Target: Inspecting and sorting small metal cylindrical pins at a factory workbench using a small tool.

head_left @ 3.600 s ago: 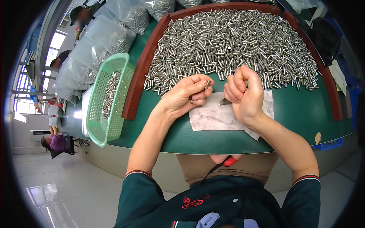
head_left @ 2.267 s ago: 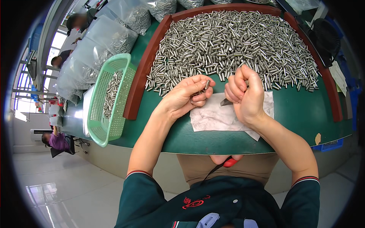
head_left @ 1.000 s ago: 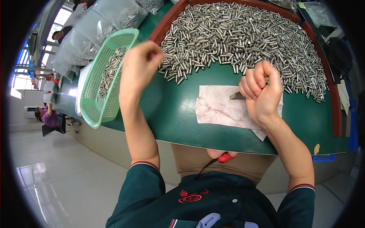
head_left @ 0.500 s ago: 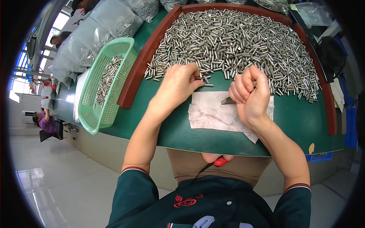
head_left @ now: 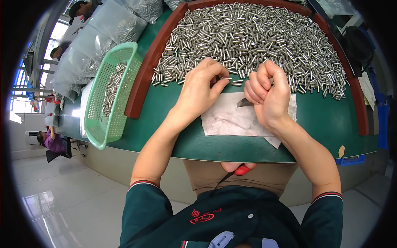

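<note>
My left hand (head_left: 201, 86) is closed, thumb and fingertips pinching a small metal pin (head_left: 226, 78) that points to the right. Close by, a loose pin or two lie on the green table top, along the near edge of a broad heap of metal pins (head_left: 248, 37). My right hand (head_left: 269, 93) is curled round a flat, dark metal blade-like tool (head_left: 243, 102); only its end sticks out to the left of the fist, above a stained whitish cloth (head_left: 227, 121). The rest of the tool is hidden in the fingers.
Red-brown strips (head_left: 140, 91) border the heap. A green plastic basket (head_left: 93, 122) with pins stands to the left, beside clear bags (head_left: 97, 35) of pins. A black fan (head_left: 359, 47) is at the right. Other people are at the far left.
The left hand has shifted slightly right and a pin now shows clearly in its fingertips, off the table. The right hand keeps its grip on the tool. The whole view has shifted slightly.
</note>
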Available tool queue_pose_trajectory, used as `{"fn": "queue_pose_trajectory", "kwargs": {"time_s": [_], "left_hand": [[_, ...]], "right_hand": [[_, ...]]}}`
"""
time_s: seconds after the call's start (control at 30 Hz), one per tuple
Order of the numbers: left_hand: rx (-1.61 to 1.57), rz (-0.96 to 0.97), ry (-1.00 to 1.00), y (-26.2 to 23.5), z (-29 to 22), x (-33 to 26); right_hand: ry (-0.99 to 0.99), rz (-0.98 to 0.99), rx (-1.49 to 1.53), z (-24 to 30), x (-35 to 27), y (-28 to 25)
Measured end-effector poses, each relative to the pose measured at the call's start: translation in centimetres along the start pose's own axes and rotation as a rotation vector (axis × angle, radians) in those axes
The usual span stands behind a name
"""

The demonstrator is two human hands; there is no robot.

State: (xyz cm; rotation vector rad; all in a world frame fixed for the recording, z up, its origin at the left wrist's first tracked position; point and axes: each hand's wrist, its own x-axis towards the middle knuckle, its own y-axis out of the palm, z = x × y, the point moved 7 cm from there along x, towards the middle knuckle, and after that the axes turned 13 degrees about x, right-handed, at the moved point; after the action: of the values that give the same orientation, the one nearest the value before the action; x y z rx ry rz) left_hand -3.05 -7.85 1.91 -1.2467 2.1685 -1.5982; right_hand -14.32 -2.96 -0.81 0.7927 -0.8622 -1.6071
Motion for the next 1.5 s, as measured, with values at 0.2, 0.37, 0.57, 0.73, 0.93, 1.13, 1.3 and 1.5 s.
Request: {"fn": "queue_pose_trajectory", "kwargs": {"time_s": [0.2,0.37,0.57,0.73,0.93,1.13,1.3,1.5], "left_hand": [[-0.591,0.233,-0.332,1.5,2.2,-0.5],[-0.799,0.307,-0.424,2.3,2.3,-1.0],[-0.788,0.339,-0.434,2.5,2.2,-1.1],[-0.634,0.413,-0.344,2.1,0.8,-1.4],[-0.152,0.218,0.113,1.9,-3.8,-1.7],[-0.096,0.148,0.108,2.6,-3.8,-1.8],[-0.097,0.137,0.078,2.5,-3.8,-1.7],[-0.107,0.145,0.037,2.6,-3.8,-1.5]], "right_hand": [[0.006,-0.005,-0.004,0.0,-0.1,0.0],[0.000,-0.002,0.004,0.0,-0.1,0.1],[0.004,0.008,0.003,0.0,-0.2,0.2],[-0.018,0.015,0.034,0.5,-0.2,0.1],[-0.177,0.059,-0.041,3.9,0.1,0.9],[-0.149,0.050,-0.048,4.9,-0.3,0.2],[-0.141,0.055,0.026,3.3,-0.9,-0.9],[-0.113,0.081,-0.020,2.8,-0.8,-0.8]]}}
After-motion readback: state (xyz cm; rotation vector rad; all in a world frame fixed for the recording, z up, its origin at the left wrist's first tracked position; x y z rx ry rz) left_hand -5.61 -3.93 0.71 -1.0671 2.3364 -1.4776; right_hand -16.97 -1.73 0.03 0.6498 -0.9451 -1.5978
